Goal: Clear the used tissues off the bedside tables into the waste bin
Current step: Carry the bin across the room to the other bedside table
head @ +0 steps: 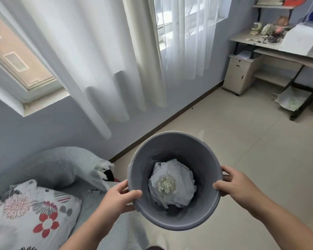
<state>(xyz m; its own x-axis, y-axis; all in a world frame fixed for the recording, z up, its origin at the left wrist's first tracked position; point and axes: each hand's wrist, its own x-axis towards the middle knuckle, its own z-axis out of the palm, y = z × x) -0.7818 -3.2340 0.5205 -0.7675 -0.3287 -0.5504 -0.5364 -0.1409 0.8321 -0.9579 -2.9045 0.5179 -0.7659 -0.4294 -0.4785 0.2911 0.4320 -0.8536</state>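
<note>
1. Used tissues [172,184]: a crumpled white wad with a yellowish patch at its centre. It lies on the bottom of the waste bin [193,147] and covers most of the bin floor.

2. Waste bin: round, grey, open-topped, with the opening facing the camera. It is held between both hands, in front of the person, beside the corner of the bed and over the tiled floor [242,141]. Whether its base touches anything cannot be told.

3. Left grip [116,197]: clamped on the near-left rim of the bin. The thumb is hooked over the rim to the inside and the fingers are curled round the outer wall.

4. Right grip [237,183]: clamped on the right rim in the same way, thumb on the rim edge and fingers wrapped round the outside.

5. Surroundings:
- Left of the bin: the bed, with a grey blanket [52,165] and a floral pillow [38,213] lying on it.
- Behind the bin: a blue-grey wall with a dark skirting board, white curtains [98,60] and a window [16,56].
- Far right: a desk surface [242,37] carrying cluttered small items and a white box [300,38]. A cream drawer cabinet [240,73] stands under the desk's left end.
</note>
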